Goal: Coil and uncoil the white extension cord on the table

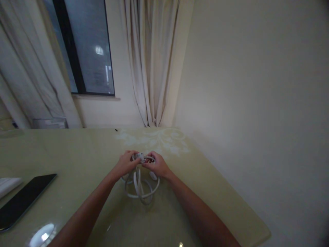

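A white cable [141, 188] lies in loose loops on the pale green table [84, 157], with its upper end lifted between both hands. My left hand [125, 163] is closed round the cable's upper part from the left. My right hand [157, 164] pinches the same bundle from the right, fingers curled. A small white plug end [153, 175] rests on the table just under my right wrist. The two hands almost touch over the cable.
A dark flat tablet [24, 199] lies at the table's left, with a white object [7, 185] beside it. A wall runs along the table's right edge. Curtains [150, 61] and a dark window [87, 48] stand behind the table.
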`<state>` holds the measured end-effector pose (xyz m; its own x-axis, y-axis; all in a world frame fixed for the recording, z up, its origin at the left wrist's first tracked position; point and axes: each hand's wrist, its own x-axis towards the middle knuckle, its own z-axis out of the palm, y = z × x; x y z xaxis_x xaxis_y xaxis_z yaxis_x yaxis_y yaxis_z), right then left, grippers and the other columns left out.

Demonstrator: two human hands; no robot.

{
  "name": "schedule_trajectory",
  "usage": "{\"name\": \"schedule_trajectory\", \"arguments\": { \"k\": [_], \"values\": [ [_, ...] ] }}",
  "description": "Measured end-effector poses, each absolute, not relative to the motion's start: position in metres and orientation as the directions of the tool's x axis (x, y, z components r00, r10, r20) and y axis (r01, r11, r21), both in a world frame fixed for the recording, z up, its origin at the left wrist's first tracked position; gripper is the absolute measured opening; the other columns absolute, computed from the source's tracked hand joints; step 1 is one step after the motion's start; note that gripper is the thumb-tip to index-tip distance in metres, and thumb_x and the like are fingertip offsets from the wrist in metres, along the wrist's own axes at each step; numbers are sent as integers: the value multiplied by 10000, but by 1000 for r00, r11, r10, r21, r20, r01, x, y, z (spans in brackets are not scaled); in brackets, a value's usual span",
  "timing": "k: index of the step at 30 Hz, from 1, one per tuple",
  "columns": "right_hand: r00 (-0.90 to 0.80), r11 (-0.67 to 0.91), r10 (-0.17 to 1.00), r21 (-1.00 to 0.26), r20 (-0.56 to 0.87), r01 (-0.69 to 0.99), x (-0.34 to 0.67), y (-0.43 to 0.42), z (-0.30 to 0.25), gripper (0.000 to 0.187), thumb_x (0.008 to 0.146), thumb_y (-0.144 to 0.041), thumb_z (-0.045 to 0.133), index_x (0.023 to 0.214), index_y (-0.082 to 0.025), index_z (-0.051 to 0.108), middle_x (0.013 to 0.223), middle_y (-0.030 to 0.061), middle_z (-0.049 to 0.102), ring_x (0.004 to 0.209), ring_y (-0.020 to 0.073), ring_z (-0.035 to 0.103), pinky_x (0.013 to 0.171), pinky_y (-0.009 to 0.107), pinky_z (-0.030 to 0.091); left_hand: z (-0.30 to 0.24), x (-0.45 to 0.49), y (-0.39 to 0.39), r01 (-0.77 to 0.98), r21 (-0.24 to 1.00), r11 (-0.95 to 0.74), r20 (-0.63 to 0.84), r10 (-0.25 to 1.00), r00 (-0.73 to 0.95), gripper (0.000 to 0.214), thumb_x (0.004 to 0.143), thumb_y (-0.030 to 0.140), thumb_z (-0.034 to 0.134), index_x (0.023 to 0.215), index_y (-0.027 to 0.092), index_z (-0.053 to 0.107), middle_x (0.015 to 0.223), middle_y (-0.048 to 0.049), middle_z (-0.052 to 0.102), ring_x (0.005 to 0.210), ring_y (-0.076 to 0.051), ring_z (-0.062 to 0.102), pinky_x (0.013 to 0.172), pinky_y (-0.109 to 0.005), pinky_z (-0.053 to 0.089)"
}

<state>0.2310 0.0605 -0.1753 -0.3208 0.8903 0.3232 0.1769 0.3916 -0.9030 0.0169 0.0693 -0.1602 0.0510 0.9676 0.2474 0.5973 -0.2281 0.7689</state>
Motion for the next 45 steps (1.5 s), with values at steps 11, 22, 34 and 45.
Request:
{"name": "schedule_trajectory", "arguments": {
  "k": [11,22,34,45],
  "values": [
    [-445,456,849,-823,286,340,205,75,-124,174,892,-185,678,1010,-201,805,858,18,763,807,167,674,800,283,484,-134,6,51,360,913,-192,174,981,82,729,600,538,881,1202,148,754,1114,-128,748,898,-269,693,789,-376,566],
    [-403,110,910,-994,94,17,213,105,-148,347,931,-467,668,923,-140,784,664,25,701,602,117,600,673,265,488,-114,4,42,314,925,-214,228,974,-6,630,709,519,778,1240,183,738,1079,-92,638,838,-207,681,681,-310,562],
    [-388,34,919,-995,69,-95,204,96,-148,297,925,-442,690,946,-166,798,735,19,711,691,131,630,777,303,498,-97,4,36,277,898,-342,325,940,106,473,754,531,792,1085,194,763,1104,-97,685,949,-236,686,770,-328,586],
    [-584,41,809,-997,68,-59,185,73,-139,341,976,-448,571,952,-182,782,853,59,773,798,190,698,819,340,499,-91,13,29,185,933,-309,290,949,127,472,743,524,840,1067,194,745,1041,-63,644,692,-165,667,571,-304,566]
  ]
}}
